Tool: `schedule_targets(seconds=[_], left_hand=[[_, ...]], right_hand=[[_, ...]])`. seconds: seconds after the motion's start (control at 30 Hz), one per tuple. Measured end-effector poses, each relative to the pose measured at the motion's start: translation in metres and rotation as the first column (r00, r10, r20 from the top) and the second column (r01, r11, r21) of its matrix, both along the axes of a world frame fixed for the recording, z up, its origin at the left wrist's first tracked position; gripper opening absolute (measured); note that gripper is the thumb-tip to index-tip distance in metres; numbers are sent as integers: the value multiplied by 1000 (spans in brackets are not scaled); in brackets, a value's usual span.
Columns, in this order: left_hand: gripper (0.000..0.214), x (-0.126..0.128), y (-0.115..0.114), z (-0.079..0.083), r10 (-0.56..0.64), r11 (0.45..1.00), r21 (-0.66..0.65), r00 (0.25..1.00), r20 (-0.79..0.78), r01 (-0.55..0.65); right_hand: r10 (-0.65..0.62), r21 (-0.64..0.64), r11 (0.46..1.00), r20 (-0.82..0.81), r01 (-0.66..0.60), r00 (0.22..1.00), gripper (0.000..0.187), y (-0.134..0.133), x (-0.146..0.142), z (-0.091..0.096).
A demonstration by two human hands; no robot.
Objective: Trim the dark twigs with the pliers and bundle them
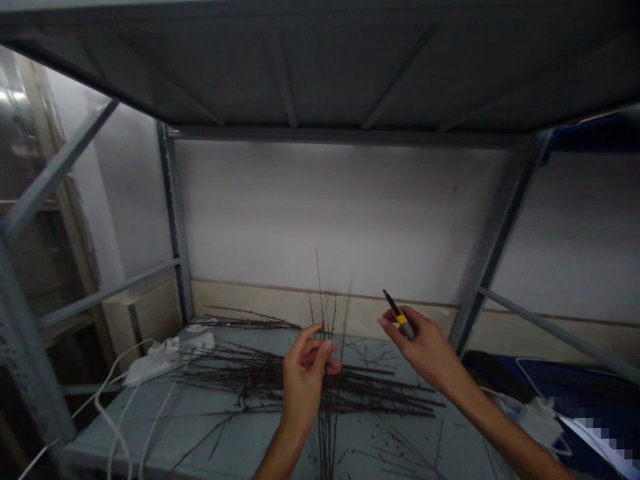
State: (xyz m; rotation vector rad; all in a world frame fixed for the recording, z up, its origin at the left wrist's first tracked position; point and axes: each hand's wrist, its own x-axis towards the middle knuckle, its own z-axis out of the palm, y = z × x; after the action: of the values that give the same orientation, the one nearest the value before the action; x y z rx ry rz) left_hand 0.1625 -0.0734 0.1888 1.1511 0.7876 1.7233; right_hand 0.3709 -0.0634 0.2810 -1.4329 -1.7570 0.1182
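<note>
My left hand [306, 373] is closed around a small bunch of thin upright twigs [327, 443], whose tips stick up above the fingers and whose lower ends run down toward the near edge. To its right, my right hand [429, 343] grips a yellow and black utility knife [401, 318], blade pointing up and to the left. The blade is apart from the bunch. Between the hands a single blurred twig [347, 317] stands in the air. Behind and below the left hand, a pile of dark twigs [235, 365] lies sideways across the grey shelf [260, 450].
A white power strip [170, 357] with loose white cables [117, 433] lies at the left. Cut bits and short twigs [400, 453] are scattered at the front right. A metal upper shelf [320, 73] hangs low overhead, with posts at both sides. Blue material [590, 407] is at the right.
</note>
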Motion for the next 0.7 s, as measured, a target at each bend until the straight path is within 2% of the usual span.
schedule_targets(seconds=[0.1, 0.17, 0.23, 0.33, 0.4, 0.53, 0.7], left_hand=[[45, 9, -1, 2, 8, 1000, -21, 1000, -25, -8], [42, 14, 0, 1, 14, 1000, -22, 999, -37, -15], [37, 20, 0, 0, 7, 1000, -26, 999, -32, -8], [32, 28, 0, 0, -2, 1000, -28, 999, -37, 1], [28, 31, -1, 1, 22, 1000, -10, 998, -61, -22], [19, 35, -8, 4, 126, 988, 103, 983, -136, -112], [16, 37, -13, 0, 339, 909, 338, 905, -259, -243]], right_hand=[[-1, 56, 998, 125, -6, 992, 26, -13, -6, 2], [-4, 83, 996, 290, -21, 957, 22, -24, -12, 5], [-26, 80, 997, 495, -16, 869, 16, -34, -18, 8], [-39, 57, 998, 726, -4, 687, 11, -47, -28, 16], [-42, 53, 999, 798, 1, 602, 10, -53, -32, 23], [-92, 85, 996, 862, 36, 498, 11, -56, -36, 37], [-139, 125, 990, 897, 62, 420, 9, -58, -36, 41]])
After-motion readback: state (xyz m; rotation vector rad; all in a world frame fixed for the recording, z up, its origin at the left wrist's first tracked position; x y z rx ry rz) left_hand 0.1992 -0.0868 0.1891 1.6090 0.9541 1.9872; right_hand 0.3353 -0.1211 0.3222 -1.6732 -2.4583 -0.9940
